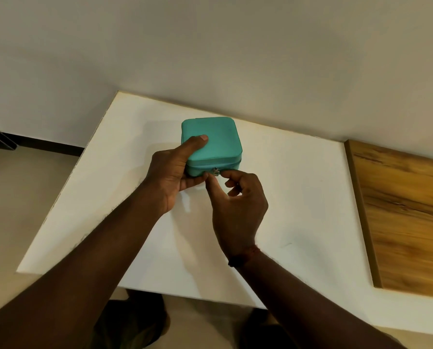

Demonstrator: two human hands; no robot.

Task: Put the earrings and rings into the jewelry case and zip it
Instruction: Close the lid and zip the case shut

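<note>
Teal square jewelry case [215,139] with rounded corners: sits on the white table [298,197], toward its far middle, lid down on the base.

Left hand [172,177]: forearm comes in from the lower left, and the hand is clasped on the case's left near corner. Thumb [197,142] lies flat across the lid top. The other fingers [195,181] curl along the near side at the bottom edge.

Right hand [238,205]: forearm comes in from the lower right, wrist bent, back of the hand facing up. Thumb and forefinger pinch the small silver zipper pull [215,171], which sits about midway along the case's near face on the zip seam. The remaining fingers are curled loosely into the palm. A dark cord bracelet [240,258] circles this wrist.

How much of the zip is closed: cannot tell.

Brown wood-grain board [407,210]: lies at the table's right side, well apart from the case.
</note>
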